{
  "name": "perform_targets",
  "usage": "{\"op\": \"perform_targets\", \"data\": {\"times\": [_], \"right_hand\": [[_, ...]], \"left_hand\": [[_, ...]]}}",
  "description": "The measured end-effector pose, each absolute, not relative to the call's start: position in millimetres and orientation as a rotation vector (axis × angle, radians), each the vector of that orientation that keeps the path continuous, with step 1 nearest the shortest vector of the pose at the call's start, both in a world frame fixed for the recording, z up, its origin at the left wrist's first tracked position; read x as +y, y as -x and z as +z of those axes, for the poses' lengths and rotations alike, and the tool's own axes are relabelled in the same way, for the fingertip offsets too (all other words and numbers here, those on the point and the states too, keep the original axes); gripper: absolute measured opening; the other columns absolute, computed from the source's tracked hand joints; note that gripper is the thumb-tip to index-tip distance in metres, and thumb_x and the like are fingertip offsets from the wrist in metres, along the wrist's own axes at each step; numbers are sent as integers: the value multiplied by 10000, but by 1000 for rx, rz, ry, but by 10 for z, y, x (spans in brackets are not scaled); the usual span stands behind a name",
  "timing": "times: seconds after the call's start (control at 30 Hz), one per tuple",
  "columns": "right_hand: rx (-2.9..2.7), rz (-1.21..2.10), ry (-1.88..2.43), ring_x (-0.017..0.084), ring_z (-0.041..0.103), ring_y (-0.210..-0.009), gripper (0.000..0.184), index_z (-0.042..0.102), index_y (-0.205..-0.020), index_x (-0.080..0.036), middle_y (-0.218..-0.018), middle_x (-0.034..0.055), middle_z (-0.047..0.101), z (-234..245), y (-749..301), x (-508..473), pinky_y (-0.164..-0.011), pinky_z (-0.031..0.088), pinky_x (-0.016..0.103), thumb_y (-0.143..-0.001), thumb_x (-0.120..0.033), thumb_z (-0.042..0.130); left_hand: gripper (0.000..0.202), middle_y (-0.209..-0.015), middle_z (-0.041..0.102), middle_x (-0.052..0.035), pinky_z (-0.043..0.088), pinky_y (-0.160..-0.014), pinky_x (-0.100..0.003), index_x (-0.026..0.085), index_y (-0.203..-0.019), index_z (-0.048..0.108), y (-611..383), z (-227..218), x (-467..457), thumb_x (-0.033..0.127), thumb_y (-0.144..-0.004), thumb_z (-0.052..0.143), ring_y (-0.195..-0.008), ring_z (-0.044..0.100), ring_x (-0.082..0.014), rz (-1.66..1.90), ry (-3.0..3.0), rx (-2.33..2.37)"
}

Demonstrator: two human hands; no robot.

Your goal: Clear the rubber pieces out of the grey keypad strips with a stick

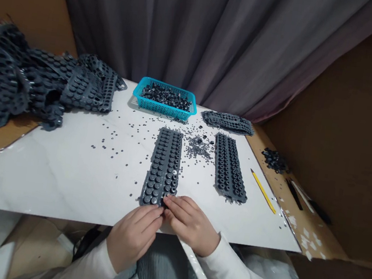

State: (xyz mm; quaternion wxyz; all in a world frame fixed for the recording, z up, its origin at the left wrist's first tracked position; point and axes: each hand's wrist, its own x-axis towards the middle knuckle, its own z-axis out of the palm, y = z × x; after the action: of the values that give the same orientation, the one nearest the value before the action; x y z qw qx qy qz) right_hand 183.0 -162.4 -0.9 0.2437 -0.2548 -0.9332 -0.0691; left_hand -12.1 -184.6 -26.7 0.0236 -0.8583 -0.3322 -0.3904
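A dark grey rubber sheet with rows of raised round caps lies lengthwise before me on the white table. At its near edge my left hand has its fingers closed together. My right hand pinches at the near right corner, its fingertips almost meeting those of the left. Whether a small loose piece sits between the fingertips is hidden. One cap spot on the sheet's right side shows white. To the right lies a second rubber sheet with rows of ring-shaped knobs.
A turquoise basket of small dark pieces stands at the back. Left, similar sheets are heaped. A folded strip, a yellow pencil and a pile of black pieces lie right. Tiny dark discs are scattered mid-table.
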Motion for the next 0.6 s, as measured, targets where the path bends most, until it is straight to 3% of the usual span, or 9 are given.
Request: {"op": "perform_targets", "data": {"times": [0.17,0.33,0.47,0.6], "right_hand": [[-2335,-62,849,213,644,-994,203,576,-1046,-165,-1129,163,661,56,-1885,-1566,-802,543,377,-893,-85,470],[-2014,285,1142,230,570,-1145,127,616,-954,-201,-1209,129,620,106,-1920,-1549,-946,490,402,-869,-151,534],[-1945,635,1091,229,567,-1148,91,625,-920,-190,-1120,126,667,103,-1855,-1579,-958,486,407,-857,-162,565],[-1922,746,1077,228,575,-1134,75,632,-906,-185,-1062,128,690,60,-1799,-1582,-935,501,407,-855,-185,577]], "left_hand": [[328,-1045,675,-73,511,-841,-304,148,-1031,633,140,-275,-1849,42,-822,403,-969,610,-183,-1172,2694,-1045],[328,-1059,670,-83,498,-842,-319,118,-1036,628,142,-297,-1846,27,-823,395,-975,601,-200,-1155,2694,-1013],[300,-1035,678,-83,490,-832,-309,110,-1006,637,131,-279,-1837,36,-834,403,-955,604,-196,-1171,2668,-985],[295,-1016,685,-80,495,-826,-302,121,-992,641,128,-259,-1833,41,-836,403,-956,608,-190,-1181,2651,-981]]}}
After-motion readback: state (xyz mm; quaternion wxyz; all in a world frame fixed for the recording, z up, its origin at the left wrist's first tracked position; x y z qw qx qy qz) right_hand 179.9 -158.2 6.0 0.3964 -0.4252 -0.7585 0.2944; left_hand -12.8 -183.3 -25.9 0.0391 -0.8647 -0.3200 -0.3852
